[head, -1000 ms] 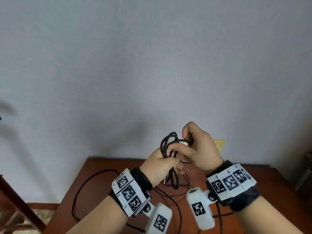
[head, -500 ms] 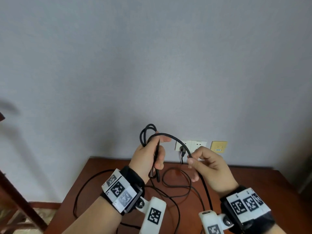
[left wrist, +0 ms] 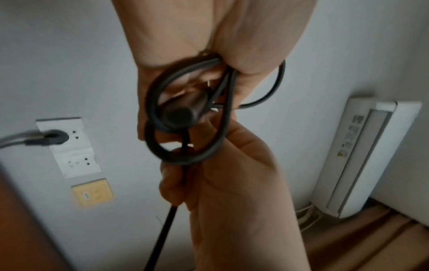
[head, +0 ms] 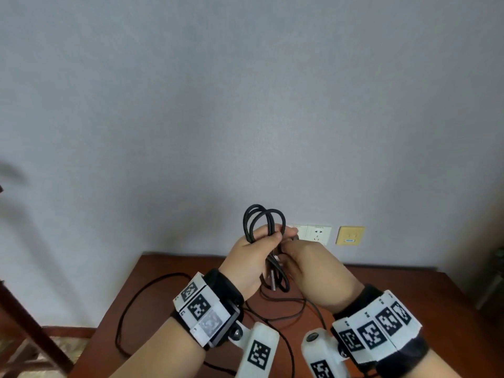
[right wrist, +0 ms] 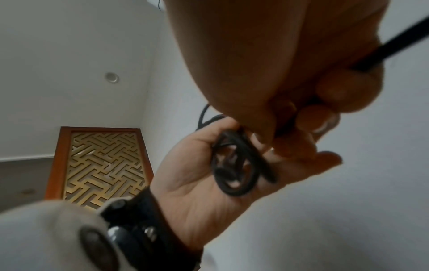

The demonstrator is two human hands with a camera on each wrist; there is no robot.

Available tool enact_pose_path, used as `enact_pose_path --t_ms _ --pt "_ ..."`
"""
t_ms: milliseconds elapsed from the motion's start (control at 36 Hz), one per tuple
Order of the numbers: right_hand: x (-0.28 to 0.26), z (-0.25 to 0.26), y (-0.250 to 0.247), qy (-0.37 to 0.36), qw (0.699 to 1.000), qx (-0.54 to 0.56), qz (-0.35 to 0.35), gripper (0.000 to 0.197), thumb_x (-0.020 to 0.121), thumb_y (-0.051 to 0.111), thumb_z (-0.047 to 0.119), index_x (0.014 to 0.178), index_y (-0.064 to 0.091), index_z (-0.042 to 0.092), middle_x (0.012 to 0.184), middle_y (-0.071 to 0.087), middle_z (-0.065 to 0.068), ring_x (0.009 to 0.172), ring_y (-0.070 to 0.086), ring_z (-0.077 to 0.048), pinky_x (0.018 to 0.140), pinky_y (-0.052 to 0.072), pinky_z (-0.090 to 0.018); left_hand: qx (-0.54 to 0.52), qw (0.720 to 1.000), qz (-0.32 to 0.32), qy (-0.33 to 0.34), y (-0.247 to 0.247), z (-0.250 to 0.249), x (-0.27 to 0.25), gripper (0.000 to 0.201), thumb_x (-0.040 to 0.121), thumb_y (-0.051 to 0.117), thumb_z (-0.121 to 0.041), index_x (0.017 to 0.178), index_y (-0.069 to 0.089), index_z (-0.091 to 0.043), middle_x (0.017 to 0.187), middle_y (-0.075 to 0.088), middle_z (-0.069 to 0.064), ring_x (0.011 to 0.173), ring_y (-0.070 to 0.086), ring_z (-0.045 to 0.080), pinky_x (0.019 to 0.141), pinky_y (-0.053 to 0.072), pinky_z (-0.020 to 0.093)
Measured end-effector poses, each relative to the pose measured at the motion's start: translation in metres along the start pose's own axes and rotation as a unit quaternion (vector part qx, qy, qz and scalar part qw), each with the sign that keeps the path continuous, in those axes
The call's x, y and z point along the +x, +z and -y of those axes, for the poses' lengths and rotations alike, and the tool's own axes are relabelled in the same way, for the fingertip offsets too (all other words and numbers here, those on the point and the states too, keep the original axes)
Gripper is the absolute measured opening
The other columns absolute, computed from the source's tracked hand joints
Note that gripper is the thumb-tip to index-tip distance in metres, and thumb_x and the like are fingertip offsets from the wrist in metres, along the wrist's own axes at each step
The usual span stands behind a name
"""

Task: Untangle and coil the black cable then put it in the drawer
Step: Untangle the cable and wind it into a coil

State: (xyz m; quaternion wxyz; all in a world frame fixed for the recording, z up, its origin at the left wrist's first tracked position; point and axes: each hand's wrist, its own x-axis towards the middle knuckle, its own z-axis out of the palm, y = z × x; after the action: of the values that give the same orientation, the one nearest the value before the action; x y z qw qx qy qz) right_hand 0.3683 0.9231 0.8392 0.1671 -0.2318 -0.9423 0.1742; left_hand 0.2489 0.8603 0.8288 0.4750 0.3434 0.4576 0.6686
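Above the counter (head: pixel 174 271), my left hand (head: pixel 249 264) grips the upright black cable (head: pixel 263 222) coil; my right hand (head: pixel 311 271), touching, pinches its slack trailing downward.

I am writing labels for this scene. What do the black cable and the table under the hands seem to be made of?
Black cable: probably rubber or soft plastic sheathing, matte with a faint sheen; it bends into smooth tight loops in the left hand.

Table: looks like reddish-brown wood or wood veneer with a smooth, slightly glossy finish; the grain is too blurred to confirm.
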Motion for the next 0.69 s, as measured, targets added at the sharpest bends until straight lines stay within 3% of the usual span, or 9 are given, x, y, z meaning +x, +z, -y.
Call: enact_pose_path --t_ms 56,111,250,333,389,444,528,611,694 --pt "0.001 -0.001 -0.001 -0.007 1.000 -0.008 0.013 0.023 0.090 0.044 0.004 0.100 0.064 0.009 0.094 0.067 -0.009 0.086 0.062 -0.022 0.076 0.046 -0.033 -0.005 1.000 0.010 -0.020 0.000 0.003 0.001 0.031 0.092 0.041 0.010 0.103 0.068 0.001 0.116 0.066 0.021 0.113 0.060 0.032 0.103 0.044 0.044" --pt "0.002 -0.002 -0.002 -0.020 0.999 -0.024 0.023 0.025 0.088 0.042 0.006 0.101 0.063 0.011 0.095 0.067 -0.010 0.087 0.062 -0.025 0.077 0.048 -0.038 -0.014 0.999 0.009 -0.035 0.001 0.006 0.002 0.034 0.092 0.040 0.010 0.111 0.066 0.000 0.119 0.065 0.020 0.118 0.058 0.031 0.106 0.042 0.043" --pt "0.001 0.005 -0.004 -0.048 0.998 -0.011 0.034 0.030 0.089 0.040 0.003 0.113 0.059 0.007 0.103 0.067 -0.012 0.093 0.062 -0.026 0.079 0.047 -0.037 -0.059 0.997 -0.010 -0.047 0.002 0.008 0.001 0.033 0.096 0.051 -0.008 0.128 0.057 -0.012 0.114 0.071 0.010 0.116 0.062 0.024 0.106 0.042 0.043" --pt "0.000 0.005 0.000 -0.054 0.998 0.018 0.032 0.036 0.085 0.038 0.004 0.114 0.058 0.010 0.101 0.067 -0.011 0.090 0.062 -0.025 0.079 0.049 -0.040 -0.020 0.999 -0.014 -0.026 0.003 0.007 0.000 0.024 0.097 0.049 -0.009 0.112 0.068 -0.009 0.113 0.071 0.010 0.112 0.063 0.021 0.107 0.042 0.043" --pt "0.000 0.000 0.003 -0.047 0.997 0.045 0.037 0.034 0.081 0.036 0.008 0.106 0.059 0.012 0.093 0.066 -0.010 0.084 0.061 -0.022 0.075 0.050 -0.041 -0.005 1.000 -0.021 -0.012 0.003 0.007 0.000 0.028 0.097 0.049 -0.009 0.088 0.075 -0.010 0.109 0.072 0.013 0.110 0.065 0.023 0.106 0.042 0.045" --pt "0.000 -0.004 0.004 -0.024 0.995 0.092 0.035 0.025 0.084 0.037 0.010 0.092 0.060 0.012 0.081 0.064 -0.004 0.074 0.059 -0.014 0.070 0.049 -0.036 -0.018 0.999 -0.031 0.001 0.002 0.006 0.000 0.036 0.097 0.048 -0.009 0.076 0.077 -0.014 0.105 0.073 0.015 0.107 0.066 0.026 0.104 0.044 0.044" --pt "-0.003 -0.008 0.004 0.027 0.985 0.170 0.026 0.027 0.093 0.041 0.006 0.079 0.063 0.013 0.068 0.063 0.006 0.061 0.054 -0.001 0.064 0.042 -0.021 -0.079 0.995 -0.055 0.025 -0.001 0.002 0.002 0.028 0.099 0.044 -0.011 0.095 0.072 -0.010 0.102 0.074 0.013 0.101 0.069 0.022 0.086 0.051 0.033" --pt "-0.008 -0.016 0.008 0.058 0.976 0.204 0.046 0.033 0.098 0.041 0.017 0.072 0.061 0.022 0.061 0.061 0.005 0.055 0.052 -0.005 0.062 0.041 -0.023 -0.106 0.990 -0.070 0.053 -0.007 -0.005 0.005 0.024 0.101 0.041 -0.009 0.109 0.063 -0.012 0.105 0.074 0.007 0.080 0.072 0.019 0.069 0.056 0.027" --pt "-0.012 -0.025 0.016 0.070 0.973 0.215 0.056 0.028 0.099 0.043 0.035 0.083 0.063 0.023 0.061 0.057 -0.002 0.055 0.048 -0.016 0.057 0.040 -0.028 -0.089 0.987 -0.093 0.097 -0.012 -0.013 0.007 0.022 0.098 0.044 0.000 0.103 0.061 -0.012 0.112 0.071 0.005 0.049 0.053 0.012 0.052 0.049 0.026"
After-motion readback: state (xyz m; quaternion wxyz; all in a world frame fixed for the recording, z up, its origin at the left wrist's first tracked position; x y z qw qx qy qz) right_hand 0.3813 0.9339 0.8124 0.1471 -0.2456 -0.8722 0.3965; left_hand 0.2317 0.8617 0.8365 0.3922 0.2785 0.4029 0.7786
